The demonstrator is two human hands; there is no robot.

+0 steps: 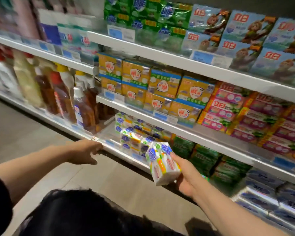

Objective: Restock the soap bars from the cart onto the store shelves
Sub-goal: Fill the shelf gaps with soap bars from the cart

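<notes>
- White-wrapped soap pack (163, 165), blue and orange print, sits tilted in the right hand (186, 178); fingers curl under and behind it, thumb along its side, probably so the label faces out when shelved.
- Left hand (85, 150) rests loosely curled on the lower shelf edge (109, 146), grasping nothing, likely for balance.
- Matching stacked packs (134, 133) fill that shelf just beyond, marking the likely slot.
- Yellow boxes (160, 86) line the tier above.
</notes>
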